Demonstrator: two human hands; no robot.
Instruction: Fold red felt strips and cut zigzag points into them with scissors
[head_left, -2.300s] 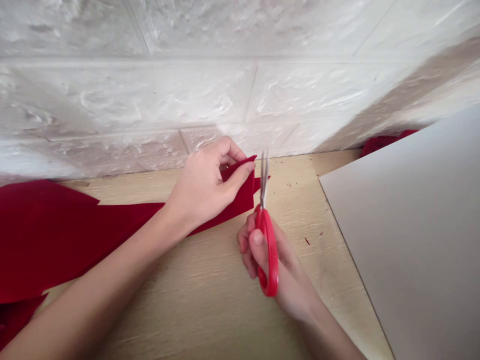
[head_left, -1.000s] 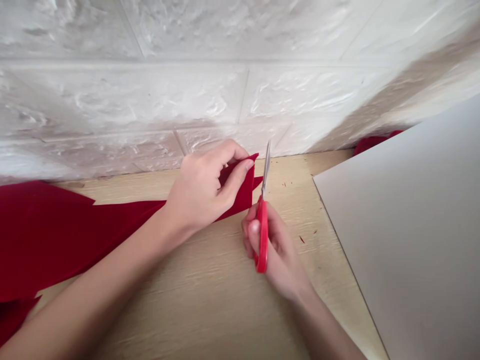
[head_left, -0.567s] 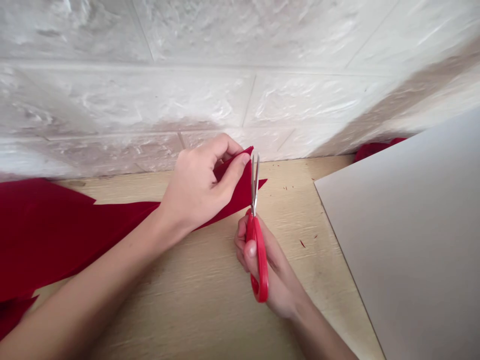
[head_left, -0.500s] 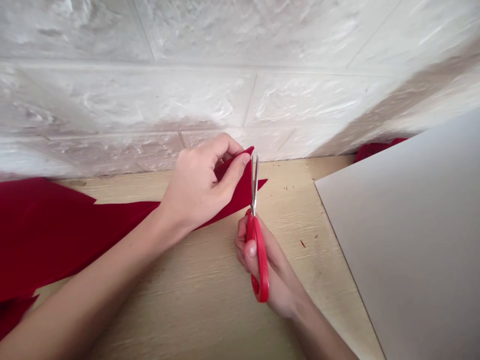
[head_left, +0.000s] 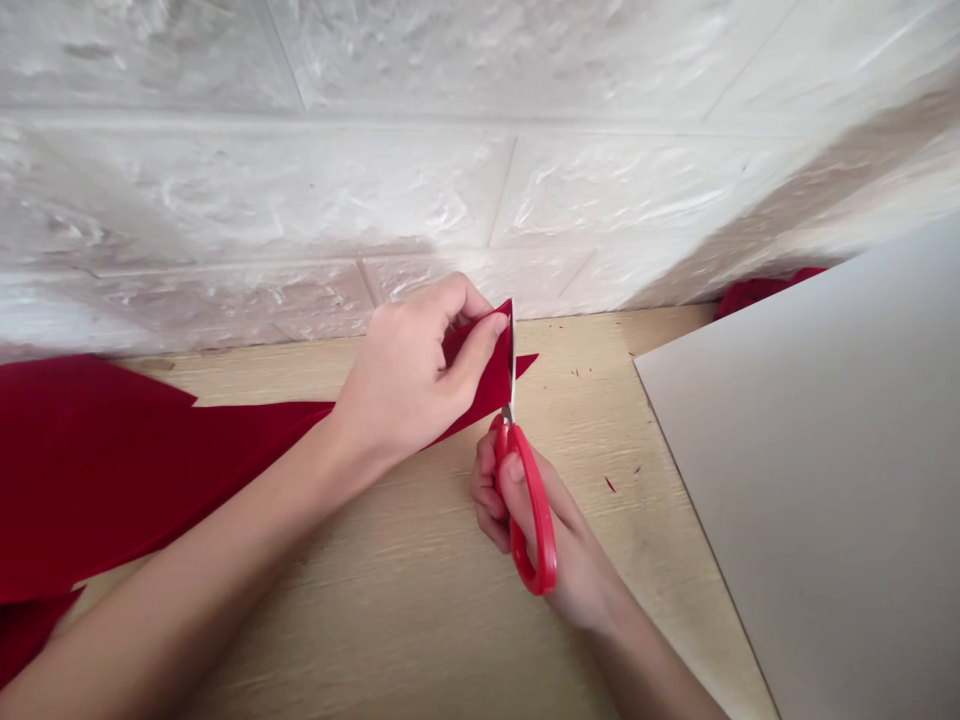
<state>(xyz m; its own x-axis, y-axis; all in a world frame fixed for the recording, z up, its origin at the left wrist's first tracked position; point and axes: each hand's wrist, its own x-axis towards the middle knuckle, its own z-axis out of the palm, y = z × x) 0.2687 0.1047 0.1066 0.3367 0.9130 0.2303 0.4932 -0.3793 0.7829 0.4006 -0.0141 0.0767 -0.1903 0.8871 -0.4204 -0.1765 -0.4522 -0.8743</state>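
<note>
A long piece of red felt [head_left: 112,470] lies across the wooden table [head_left: 420,600] from the left. My left hand [head_left: 409,375] pinches its raised right end between thumb and fingers. My right hand [head_left: 540,530] grips red-handled scissors [head_left: 525,480], fingers through the loops. The blades point away from me and are closed against the felt's right edge, just beside my left thumb.
A large grey board [head_left: 832,470] covers the table's right side. More red felt [head_left: 757,290] shows behind it by the white brick wall [head_left: 450,160]. Tiny red scraps [head_left: 611,483] dot the wood between the scissors and the board.
The scissors moved left from beside the felt onto its right edge, and the blades went from slightly apart to closed. My left hand kept its pinch.
</note>
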